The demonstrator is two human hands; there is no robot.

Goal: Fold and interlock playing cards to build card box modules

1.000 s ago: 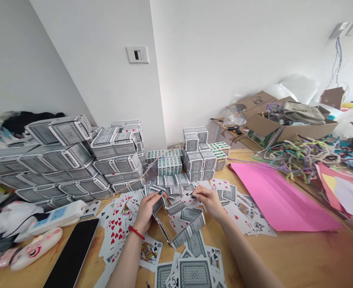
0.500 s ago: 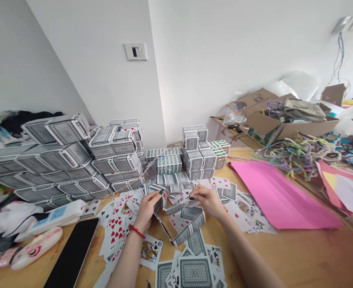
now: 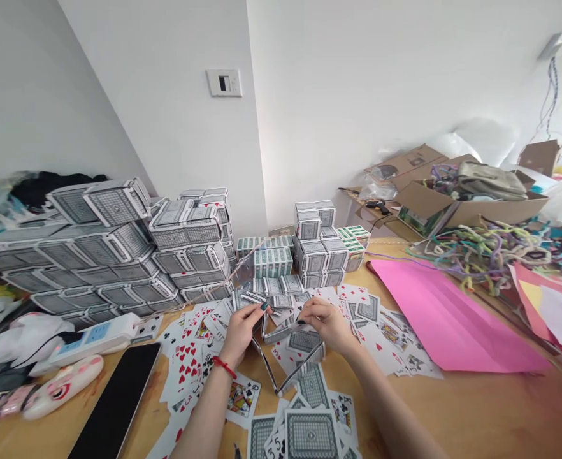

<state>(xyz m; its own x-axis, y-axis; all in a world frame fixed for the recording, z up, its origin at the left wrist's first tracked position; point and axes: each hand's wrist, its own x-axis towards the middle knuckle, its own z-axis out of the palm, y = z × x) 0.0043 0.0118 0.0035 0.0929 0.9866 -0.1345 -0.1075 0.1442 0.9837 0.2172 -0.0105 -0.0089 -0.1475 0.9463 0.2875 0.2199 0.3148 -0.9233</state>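
Note:
Between my hands hangs an angular, open loop of folded playing cards (image 3: 302, 371), its patterned backs facing out. My left hand (image 3: 241, 330), with a red cord on the wrist, pinches the loop's upper left part. Across from it, my right hand (image 3: 326, 322) has thumb and fingers closed on the loop's upper right part; the exact grip is partly hidden by the fingers. Loose cards lie beneath, and a pile of face-down cards (image 3: 311, 435) sits nearest me. Just beyond my hands are small folded card pieces (image 3: 277, 285).
Stacked card blocks (image 3: 118, 248) rise at the left, with another card-block stack (image 3: 320, 245) at the back. A black phone (image 3: 116, 398) and white power strip (image 3: 102, 336) lie left. Pink paper (image 3: 448, 319), tangled pipe cleaners (image 3: 486, 242) and a cardboard box (image 3: 482, 207) occupy the right.
The view has shifted slightly, so the background sits farther right. My right fingers have moved a little along the card loop, and the loop has tilted slightly. Both hands keep their hold.

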